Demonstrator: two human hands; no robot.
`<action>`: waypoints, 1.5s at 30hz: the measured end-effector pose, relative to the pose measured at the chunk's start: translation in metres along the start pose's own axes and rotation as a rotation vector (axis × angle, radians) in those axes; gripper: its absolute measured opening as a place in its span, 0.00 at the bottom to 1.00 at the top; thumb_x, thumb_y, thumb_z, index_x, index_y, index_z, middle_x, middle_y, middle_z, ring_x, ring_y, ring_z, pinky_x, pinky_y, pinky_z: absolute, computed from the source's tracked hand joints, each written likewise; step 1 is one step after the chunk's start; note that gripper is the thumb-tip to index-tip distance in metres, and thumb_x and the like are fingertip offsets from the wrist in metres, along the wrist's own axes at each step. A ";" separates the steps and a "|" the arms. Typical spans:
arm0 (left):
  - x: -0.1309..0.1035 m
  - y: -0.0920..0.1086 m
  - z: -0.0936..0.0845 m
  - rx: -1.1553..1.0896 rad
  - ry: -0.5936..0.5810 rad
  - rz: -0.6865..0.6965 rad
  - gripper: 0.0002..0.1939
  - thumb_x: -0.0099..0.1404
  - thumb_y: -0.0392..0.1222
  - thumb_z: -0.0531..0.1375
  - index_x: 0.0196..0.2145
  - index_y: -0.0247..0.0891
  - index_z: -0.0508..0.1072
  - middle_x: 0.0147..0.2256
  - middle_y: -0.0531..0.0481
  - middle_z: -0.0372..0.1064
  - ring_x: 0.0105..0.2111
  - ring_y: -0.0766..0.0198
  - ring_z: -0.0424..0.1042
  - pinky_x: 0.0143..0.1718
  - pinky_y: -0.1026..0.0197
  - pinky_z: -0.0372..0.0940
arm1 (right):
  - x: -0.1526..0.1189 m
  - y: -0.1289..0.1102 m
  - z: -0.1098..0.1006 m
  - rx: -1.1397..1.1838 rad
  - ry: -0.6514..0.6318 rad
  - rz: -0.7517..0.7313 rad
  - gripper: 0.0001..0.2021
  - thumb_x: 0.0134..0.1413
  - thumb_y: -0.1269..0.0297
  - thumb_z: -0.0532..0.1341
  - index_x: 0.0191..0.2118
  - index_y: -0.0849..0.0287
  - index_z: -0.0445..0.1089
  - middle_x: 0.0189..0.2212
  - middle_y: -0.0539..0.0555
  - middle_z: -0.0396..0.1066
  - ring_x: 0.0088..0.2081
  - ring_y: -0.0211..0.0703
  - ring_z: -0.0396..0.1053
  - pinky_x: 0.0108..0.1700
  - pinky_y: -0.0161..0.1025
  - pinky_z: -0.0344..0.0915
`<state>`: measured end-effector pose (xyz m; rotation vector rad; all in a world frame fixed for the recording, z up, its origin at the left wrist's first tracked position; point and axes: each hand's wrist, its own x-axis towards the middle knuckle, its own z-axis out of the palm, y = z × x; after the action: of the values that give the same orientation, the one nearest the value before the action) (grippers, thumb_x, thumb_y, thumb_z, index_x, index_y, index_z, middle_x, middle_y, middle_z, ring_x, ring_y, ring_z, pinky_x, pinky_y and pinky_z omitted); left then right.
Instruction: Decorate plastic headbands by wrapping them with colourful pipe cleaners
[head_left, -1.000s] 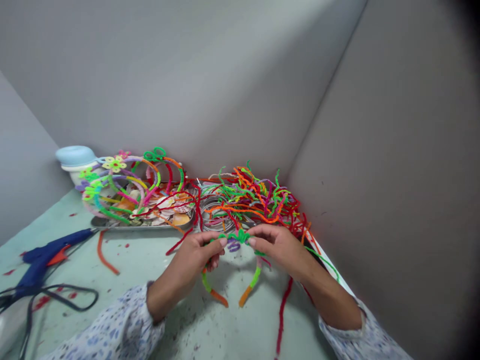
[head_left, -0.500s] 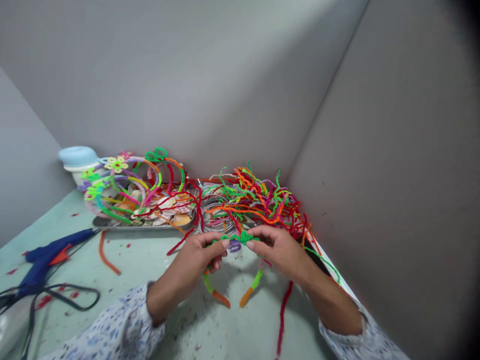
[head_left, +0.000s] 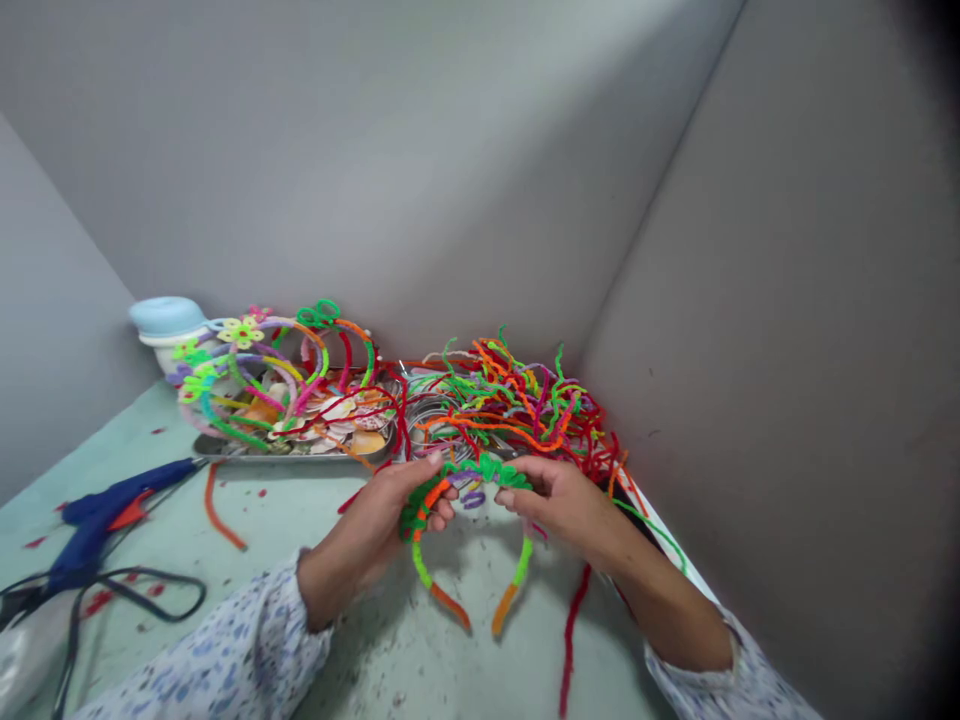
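Note:
A headband wrapped in fuzzy orange, lime and purple stems is held over the table between my hands, its two orange ends pointing toward me. Green looped trim runs along its top, and a small purple coil hangs under the middle. My left hand grips the left side, thumb on top and fingers curled beneath. On the right, my right hand pinches the green trim between thumb and fingers; its fingertips partly hide the band there.
Finished headbands stand on a metal tray of shells, beside a blue-lidded white container. Colourful stems are heaped behind my hands. A blue glue gun with a cord lies left. A red stem lies right.
My left thumb and fingers have shifted outward along the band, uncovering its orange and purple wrapping and green trim on the left. The view has moved slightly.

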<state>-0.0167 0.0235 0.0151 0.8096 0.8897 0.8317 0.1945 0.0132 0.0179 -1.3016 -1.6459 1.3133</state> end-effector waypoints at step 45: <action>-0.004 -0.014 0.009 0.303 -0.048 0.254 0.09 0.56 0.41 0.64 0.36 0.38 0.77 0.36 0.48 0.77 0.38 0.58 0.73 0.41 0.59 0.65 | 0.010 0.009 -0.032 -0.026 0.511 0.025 0.15 0.46 0.59 0.64 0.41 0.57 0.66 0.33 0.51 0.69 0.35 0.42 0.67 0.38 0.38 0.64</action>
<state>-0.0063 0.0113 0.0081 1.2215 0.8934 0.9049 0.2231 0.0323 0.0169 -1.5227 -1.2921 0.8737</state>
